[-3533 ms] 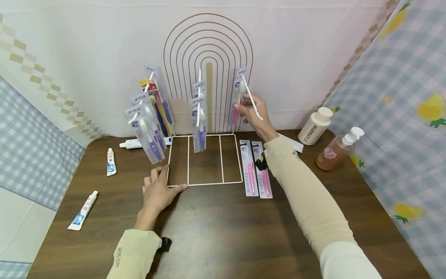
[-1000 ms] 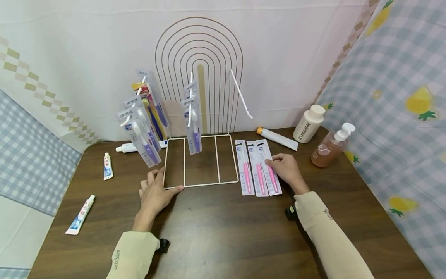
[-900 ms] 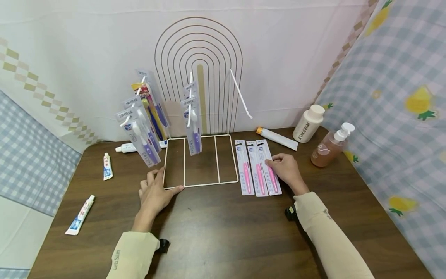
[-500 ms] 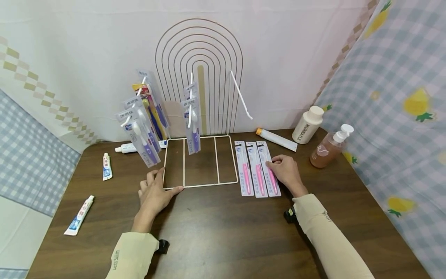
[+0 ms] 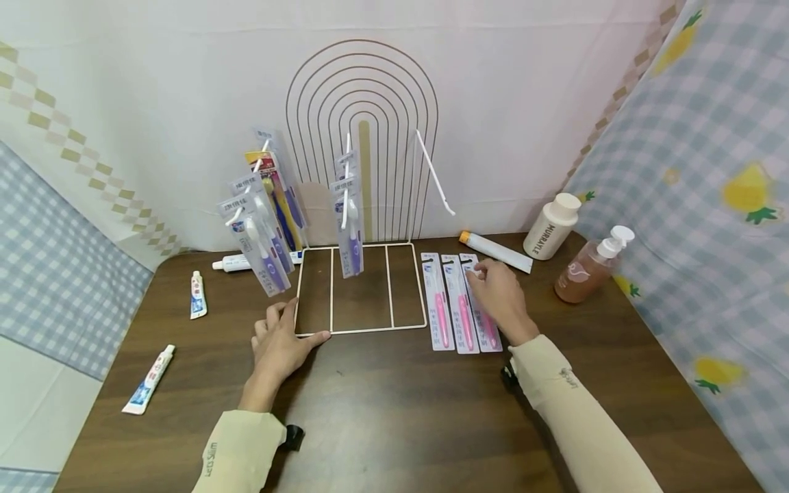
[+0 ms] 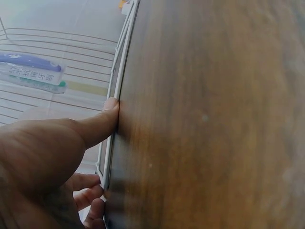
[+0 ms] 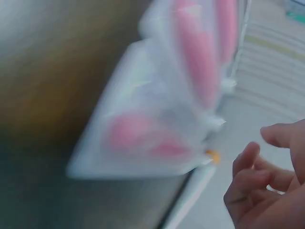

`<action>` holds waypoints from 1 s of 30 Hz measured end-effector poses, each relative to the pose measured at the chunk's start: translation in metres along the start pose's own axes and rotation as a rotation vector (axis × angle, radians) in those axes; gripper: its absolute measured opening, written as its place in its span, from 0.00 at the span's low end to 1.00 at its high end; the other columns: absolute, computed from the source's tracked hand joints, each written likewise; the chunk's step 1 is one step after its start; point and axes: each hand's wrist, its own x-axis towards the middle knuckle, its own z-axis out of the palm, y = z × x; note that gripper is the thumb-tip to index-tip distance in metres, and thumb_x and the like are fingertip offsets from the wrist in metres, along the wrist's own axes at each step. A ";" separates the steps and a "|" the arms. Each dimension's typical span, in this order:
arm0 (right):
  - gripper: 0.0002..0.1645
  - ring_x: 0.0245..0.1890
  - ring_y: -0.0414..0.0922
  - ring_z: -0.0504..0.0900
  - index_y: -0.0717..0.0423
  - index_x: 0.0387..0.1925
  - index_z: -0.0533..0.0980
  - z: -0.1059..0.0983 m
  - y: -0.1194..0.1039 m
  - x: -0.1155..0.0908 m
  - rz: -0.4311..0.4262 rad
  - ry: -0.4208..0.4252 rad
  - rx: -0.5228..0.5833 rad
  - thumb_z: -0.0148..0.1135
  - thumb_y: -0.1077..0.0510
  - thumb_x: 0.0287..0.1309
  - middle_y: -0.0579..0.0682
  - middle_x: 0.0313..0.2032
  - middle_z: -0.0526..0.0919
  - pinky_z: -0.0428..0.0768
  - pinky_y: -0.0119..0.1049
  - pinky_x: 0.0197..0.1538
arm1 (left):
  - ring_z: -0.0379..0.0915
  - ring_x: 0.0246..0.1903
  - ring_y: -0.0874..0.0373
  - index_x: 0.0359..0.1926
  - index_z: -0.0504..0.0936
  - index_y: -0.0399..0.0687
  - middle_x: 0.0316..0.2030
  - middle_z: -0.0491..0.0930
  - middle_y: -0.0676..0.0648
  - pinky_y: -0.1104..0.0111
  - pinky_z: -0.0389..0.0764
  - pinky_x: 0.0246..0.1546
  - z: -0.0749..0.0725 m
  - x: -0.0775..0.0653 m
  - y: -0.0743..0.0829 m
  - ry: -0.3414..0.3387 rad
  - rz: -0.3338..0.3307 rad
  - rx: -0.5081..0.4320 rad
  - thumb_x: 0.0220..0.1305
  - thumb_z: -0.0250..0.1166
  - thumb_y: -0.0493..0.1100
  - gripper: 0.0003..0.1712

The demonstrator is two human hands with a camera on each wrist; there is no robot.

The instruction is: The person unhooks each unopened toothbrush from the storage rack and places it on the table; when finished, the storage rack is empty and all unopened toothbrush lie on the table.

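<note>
My left hand (image 5: 280, 346) grips the front left corner of a white wire display rack (image 5: 379, 330), its thumb on the front wire. In the left wrist view, the fingers (image 6: 88, 196) curl near the rack's corner. My right hand (image 5: 501, 294) hovers over the rightmost of three packaged pink toothbrushes (image 5: 465, 322), which lie side by side on the table. Nothing is between its fingers, which stand apart from the packs in the right wrist view. Packaged purple toothbrushes (image 5: 353, 239) hang on the middle hook, and more toothbrushes (image 5: 261, 243) on the left one.
The right hook (image 5: 435, 172) is bare. Behind the pink packs lies a toothpaste tube with an orange cap (image 5: 496, 252). A white bottle (image 5: 551, 227) and a pump bottle (image 5: 588, 270) stand at right. Several toothpaste tubes (image 5: 149, 380) lie at left.
My right hand has brought a pink toothbrush from the right hook down beside the other two, let go and risen slightly towards the packs' top. The left hand keeps its place.
</note>
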 end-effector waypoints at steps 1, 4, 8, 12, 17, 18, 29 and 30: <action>0.25 0.49 0.57 0.87 0.63 0.66 0.85 0.001 -0.008 0.002 -0.035 0.001 0.015 0.64 0.49 0.83 0.62 0.54 0.89 0.85 0.55 0.51 | 0.56 0.68 0.26 0.92 0.56 0.43 0.86 0.55 0.31 0.31 0.61 0.70 0.001 0.000 0.000 0.000 -0.001 -0.002 0.70 0.79 0.64 0.64; 0.23 0.53 0.59 0.88 0.64 0.66 0.85 0.002 -0.036 0.006 -0.148 -0.007 0.067 0.66 0.52 0.82 0.63 0.56 0.89 0.85 0.57 0.57 | 0.56 0.68 0.25 0.92 0.56 0.43 0.85 0.55 0.31 0.31 0.60 0.70 0.001 0.000 -0.001 0.003 -0.001 -0.009 0.70 0.79 0.63 0.63; 0.24 0.59 0.61 0.87 0.65 0.66 0.86 0.004 -0.080 0.011 -0.279 -0.038 0.127 0.68 0.53 0.80 0.64 0.57 0.90 0.84 0.59 0.65 | 0.55 0.70 0.24 0.92 0.56 0.42 0.85 0.56 0.31 0.31 0.59 0.71 0.002 -0.001 -0.001 0.004 -0.001 -0.014 0.71 0.79 0.62 0.63; 0.25 0.52 0.57 0.85 0.63 0.67 0.86 0.009 -0.120 0.011 -0.368 -0.086 0.208 0.72 0.53 0.78 0.64 0.56 0.90 0.83 0.52 0.60 | 0.55 0.71 0.24 0.92 0.56 0.42 0.85 0.55 0.30 0.31 0.59 0.71 0.001 -0.001 0.000 0.003 -0.004 -0.014 0.71 0.79 0.62 0.63; 0.28 0.42 0.47 0.80 0.59 0.71 0.84 0.016 -0.155 0.009 -0.401 -0.174 0.307 0.75 0.53 0.76 0.60 0.57 0.86 0.80 0.38 0.48 | 0.54 0.71 0.25 0.92 0.55 0.42 0.85 0.55 0.30 0.32 0.59 0.71 -0.001 -0.001 0.001 0.003 -0.002 -0.015 0.71 0.79 0.62 0.63; 0.29 0.41 0.46 0.80 0.58 0.72 0.84 0.017 -0.160 0.009 -0.400 -0.185 0.322 0.76 0.52 0.76 0.59 0.58 0.86 0.79 0.37 0.47 | 0.54 0.71 0.25 0.92 0.55 0.41 0.85 0.55 0.30 0.32 0.59 0.71 -0.001 -0.001 0.001 0.003 -0.002 -0.015 0.71 0.79 0.62 0.63; 0.16 0.42 0.43 0.78 0.61 0.57 0.90 0.029 -0.185 0.008 -0.426 -0.166 0.479 0.72 0.55 0.79 0.59 0.57 0.90 0.77 0.32 0.43 | 0.56 0.69 0.25 0.92 0.57 0.42 0.85 0.56 0.30 0.32 0.61 0.69 0.000 0.000 0.000 0.008 -0.001 -0.003 0.71 0.79 0.63 0.63; 0.15 0.42 0.43 0.78 0.61 0.55 0.91 0.029 -0.186 0.008 -0.424 -0.158 0.488 0.72 0.55 0.79 0.59 0.55 0.90 0.77 0.32 0.43 | 0.56 0.69 0.25 0.92 0.57 0.42 0.85 0.56 0.30 0.32 0.61 0.68 0.000 -0.001 0.000 0.009 0.000 -0.003 0.71 0.79 0.63 0.63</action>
